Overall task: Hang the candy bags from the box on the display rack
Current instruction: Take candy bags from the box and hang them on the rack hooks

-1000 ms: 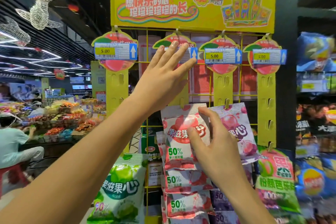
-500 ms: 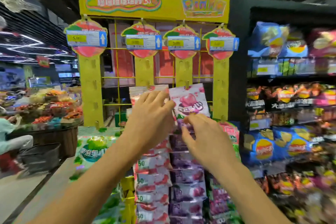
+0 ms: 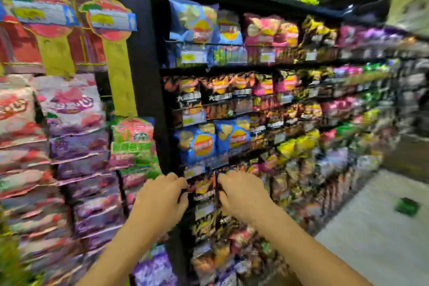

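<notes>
The picture is blurred by a fast turn of my head. The yellow display rack (image 3: 118,69) stands at the left, with rows of pink and purple candy bags (image 3: 69,104) hanging on its strips. A green and pink candy bag (image 3: 132,139) hangs lowest on the right strip. My left hand (image 3: 162,195) and my right hand (image 3: 239,193) are in the lower middle, away from the rack and in front of the chip shelves. Both have loosely curled fingers and hold nothing that I can see. No box is in view.
Black shelves (image 3: 148,100) filled with chip bags (image 3: 204,144) run from the middle to the far right. A pale floor aisle (image 3: 371,227) opens at the lower right, with a small green object (image 3: 407,205) lying on it.
My view has swung right, from the rack to the chip shelves. Both hands have left the pink bag at the rack's strip and dropped lower, with nothing in them.
</notes>
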